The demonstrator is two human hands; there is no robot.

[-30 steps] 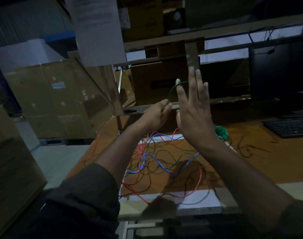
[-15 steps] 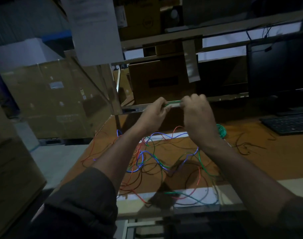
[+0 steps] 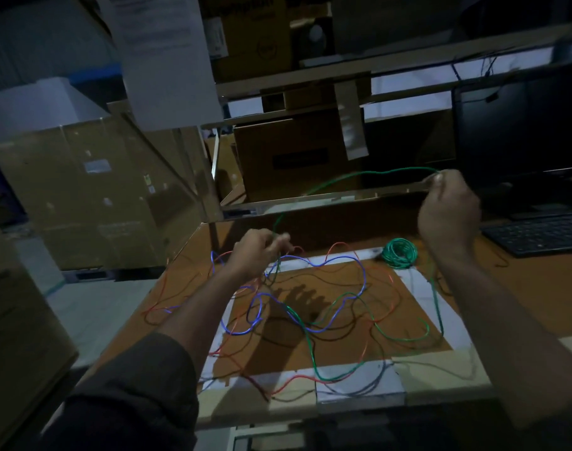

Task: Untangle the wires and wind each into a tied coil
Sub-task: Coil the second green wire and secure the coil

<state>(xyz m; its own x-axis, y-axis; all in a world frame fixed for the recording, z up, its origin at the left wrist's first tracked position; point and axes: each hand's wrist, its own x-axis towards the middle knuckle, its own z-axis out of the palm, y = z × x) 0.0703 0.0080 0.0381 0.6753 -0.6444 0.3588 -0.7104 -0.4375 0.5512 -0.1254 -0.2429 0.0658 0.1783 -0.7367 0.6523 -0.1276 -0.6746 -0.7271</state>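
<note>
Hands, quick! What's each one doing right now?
Left hand: fingers curled, pinching the green wire low over the tangle.
Right hand: raised, pinching the same green wire at its fingertips.

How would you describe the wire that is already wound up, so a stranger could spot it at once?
Start at the brown table and find the white tape frame marked on it. At its far right corner, just below the raised right hand, lies the green coil. It alone is a tight round bundle; the other wires sprawl loose.
</note>
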